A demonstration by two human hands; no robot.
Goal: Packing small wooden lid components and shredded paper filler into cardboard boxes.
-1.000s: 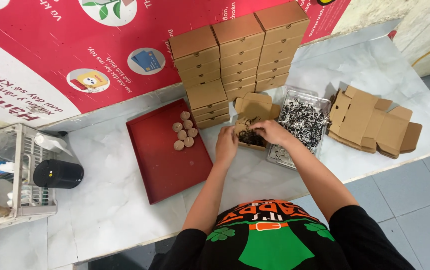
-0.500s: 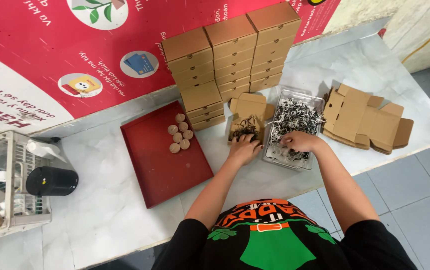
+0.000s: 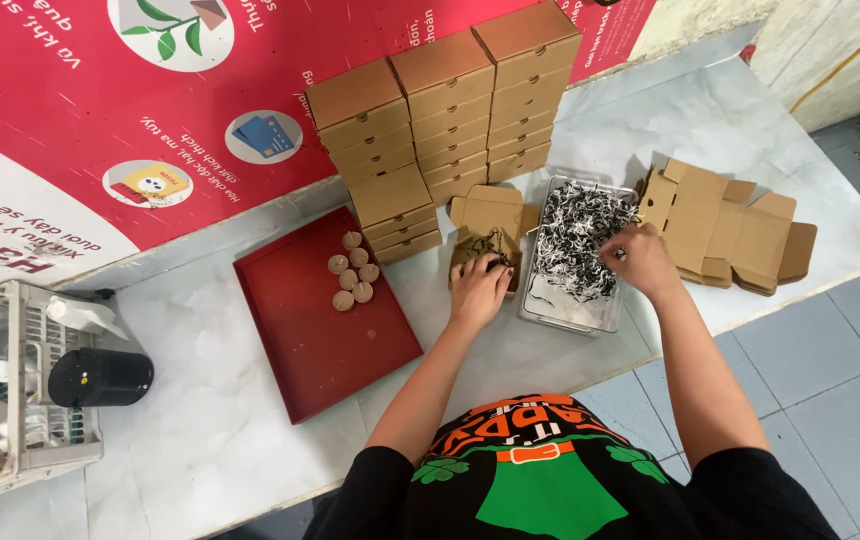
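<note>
- The left hand (image 3: pixel 478 287) presses flat, fingers spread, on the open small box (image 3: pixel 490 235).
- The right hand (image 3: pixel 638 259) pinches shredded paper (image 3: pixel 572 232) above the clear tray (image 3: pixel 568 308).

The right hand (image 3: pixel 640 262) is no longer at the open cardboard box (image 3: pixel 487 228), where both hands met 1 s ago. It now lies over the clear tray of black-and-white paper shreds (image 3: pixel 575 240), nearer the tray's right rim than 0.5 s ago, fingers curled into the shreds. The left hand (image 3: pixel 480 285) now rests alone at the box's front edge, fingertips touching the shreds inside it.
</note>
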